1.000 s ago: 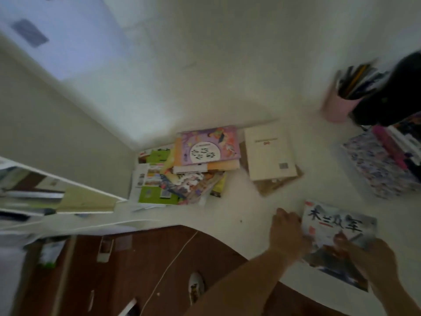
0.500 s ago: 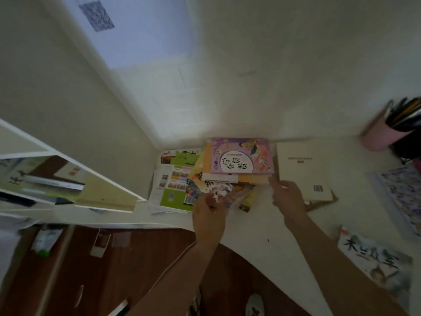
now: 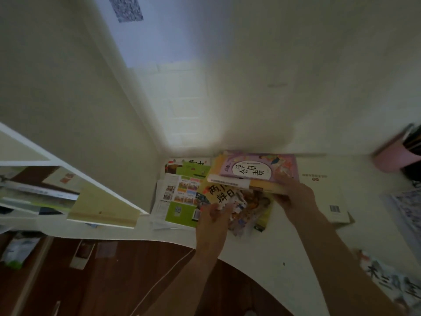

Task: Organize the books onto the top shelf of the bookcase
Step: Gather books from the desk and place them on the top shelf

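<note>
Purple book (image 3: 259,168), title "学会主见"

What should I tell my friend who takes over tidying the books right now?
Left hand: grips the near edge of the yellow book low in the pile.
Right hand: grips the right end of the upper books under the purple book.
The pile lies in the desk corner; a cream book lies beside it, another book at the near right edge.
Done: none of these shelved yet.
Left: carry them all to the bookcase on the left.
</note>
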### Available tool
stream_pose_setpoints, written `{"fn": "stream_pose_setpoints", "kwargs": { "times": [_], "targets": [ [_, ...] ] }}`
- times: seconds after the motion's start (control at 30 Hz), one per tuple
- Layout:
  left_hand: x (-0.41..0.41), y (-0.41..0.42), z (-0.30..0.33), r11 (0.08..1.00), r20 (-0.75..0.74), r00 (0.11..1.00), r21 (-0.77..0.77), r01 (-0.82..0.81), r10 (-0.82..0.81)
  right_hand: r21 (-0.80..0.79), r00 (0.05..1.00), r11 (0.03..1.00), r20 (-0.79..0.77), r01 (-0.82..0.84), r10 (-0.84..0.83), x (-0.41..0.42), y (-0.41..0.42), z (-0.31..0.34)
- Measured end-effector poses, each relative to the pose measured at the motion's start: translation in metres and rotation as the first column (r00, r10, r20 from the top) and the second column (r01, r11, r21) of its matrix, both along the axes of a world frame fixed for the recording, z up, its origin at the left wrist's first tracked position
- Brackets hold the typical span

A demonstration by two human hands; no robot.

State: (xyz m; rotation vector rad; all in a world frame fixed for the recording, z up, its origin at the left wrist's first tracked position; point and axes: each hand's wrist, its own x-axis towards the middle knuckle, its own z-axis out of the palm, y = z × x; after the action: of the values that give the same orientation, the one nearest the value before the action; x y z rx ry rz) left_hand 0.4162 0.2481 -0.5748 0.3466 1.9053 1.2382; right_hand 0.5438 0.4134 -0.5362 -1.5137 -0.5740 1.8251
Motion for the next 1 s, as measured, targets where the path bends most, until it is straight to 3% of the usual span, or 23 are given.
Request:
{"fn": "stream_pose_setpoints", "kwargs": {
  "times": [0.1, 0.17, 0.27, 0.37, 0.47, 0.53, 0.63, 0.73, 0.9, 1.0],
  "targets": [
    [0.019, 0.016, 0.029, 0.975, 0.325, 0.940, 0.219, 0.032, -0.103, 0.139, 0.989, 0.990, -0.137, -0.038, 0.058, 0.019, -0.055, 0.015],
    [0.035, 0.026, 0.041, 0.956, 0.346, 0.934, 0.292, -0.015, -0.091, 0.184, 0.954, 0.971, -0.230, -0.152, 0.193, 0.034, -0.091, 0.019],
    [0.043, 0.024, 0.038, 0.938, 0.337, 0.936, 0.346, -0.023, -0.102, 0.138, 0.986, 0.978, -0.035, -0.159, 0.165, 0.067, -0.106, 0.013],
    [0.047, 0.010, 0.036, 0.906, 0.286, 0.896, 0.355, 0.230, -0.340, 0.185, 0.983, 0.982, 0.174, 0.024, -0.057, 0.122, -0.081, 0.001],
    [0.065, 0.004, 0.030, 0.830, 0.178, 0.833, 0.327, 0.452, -0.523, 0.326, 0.971, 0.923, 0.192, -0.202, 0.144, 0.167, -0.062, 0.000],
    [0.079, 0.004, 0.020, 0.819, 0.173, 0.811, 0.272, 0.505, -0.558, 0.376, 0.938, 0.862, 0.202, -0.340, 0.281, 0.178, -0.065, 0.001],
    [0.098, 0.003, 0.008, 0.830, 0.173, 0.816, 0.208, 0.517, -0.551, 0.405, 0.941, 0.864, 0.280, -0.297, 0.192, 0.184, -0.080, -0.006],
    [0.110, -0.001, -0.005, 0.857, 0.145, 0.848, 0.164, 0.488, -0.510, 0.383, 0.964, 0.894, 0.209, -0.234, 0.162, 0.190, -0.084, -0.027],
    [0.116, -0.007, -0.018, 0.895, 0.097, 0.894, 0.142, 0.422, -0.437, 0.354, 0.909, 0.862, 0.338, -0.362, 0.242, 0.184, -0.091, -0.047],
    [0.116, -0.006, -0.020, 0.895, 0.106, 0.893, 0.140, 0.423, -0.438, 0.218, 0.887, 0.865, 0.214, -0.452, 0.410, 0.182, -0.066, -0.047]
  ]
}}
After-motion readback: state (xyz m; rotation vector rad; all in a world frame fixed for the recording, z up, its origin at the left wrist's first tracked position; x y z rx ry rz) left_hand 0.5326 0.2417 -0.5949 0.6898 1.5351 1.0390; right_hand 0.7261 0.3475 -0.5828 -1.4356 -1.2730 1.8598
